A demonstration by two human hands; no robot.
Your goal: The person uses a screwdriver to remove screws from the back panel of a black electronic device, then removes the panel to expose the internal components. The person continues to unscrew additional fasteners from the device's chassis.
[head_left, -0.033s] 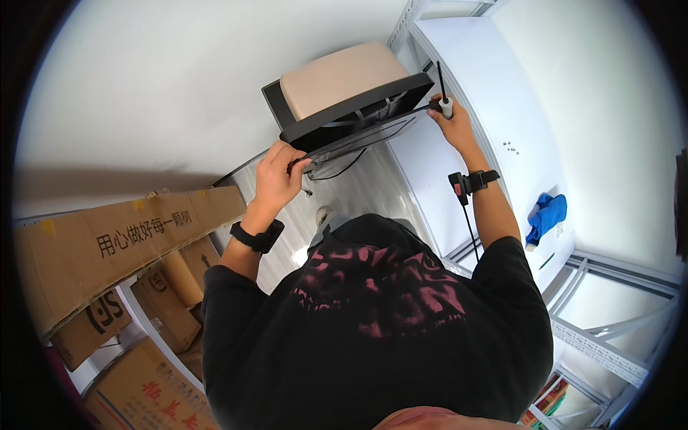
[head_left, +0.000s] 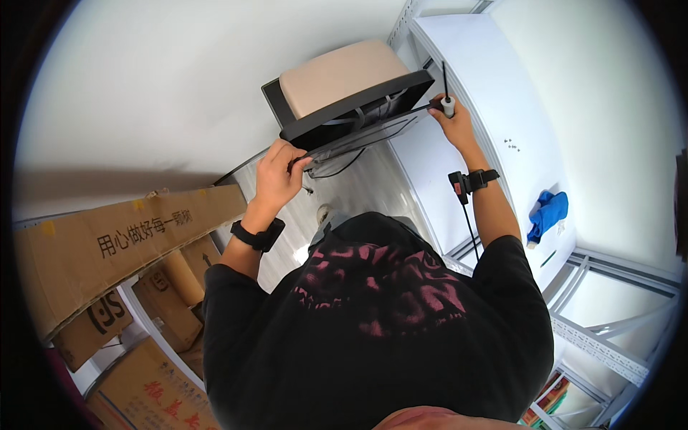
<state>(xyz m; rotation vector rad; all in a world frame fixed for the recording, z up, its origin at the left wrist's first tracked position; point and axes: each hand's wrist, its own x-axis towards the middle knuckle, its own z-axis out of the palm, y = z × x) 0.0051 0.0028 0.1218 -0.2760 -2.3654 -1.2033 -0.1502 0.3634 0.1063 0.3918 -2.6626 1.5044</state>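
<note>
A thin dark flat panel (head_left: 373, 135) spans between my two hands, along the near side of an appliance with a beige rounded body (head_left: 344, 75) and a black frame (head_left: 337, 118). My left hand (head_left: 278, 172) pinches the panel's left end between thumb and fingers. At the other end, my right hand (head_left: 451, 123) grips the panel's corner. A screwdriver with a white handle (head_left: 448, 107) and a dark shaft is also tucked in that hand, shaft pointing up and away. Dark inner parts and grey strips show in the gap between panel and frame.
On the white shelf (head_left: 494, 93) at right lie several small screws (head_left: 511, 145) and a bundle of blue cloth (head_left: 548, 217). Cardboard boxes (head_left: 129, 240) fill the left side. A dark cable (head_left: 340, 172) hangs below the panel. Metal racking (head_left: 609, 287) stands at lower right.
The screwdriver's shaft has shifted slightly to the right and stands a little straighter. Both hands keep their hold on the panel.
</note>
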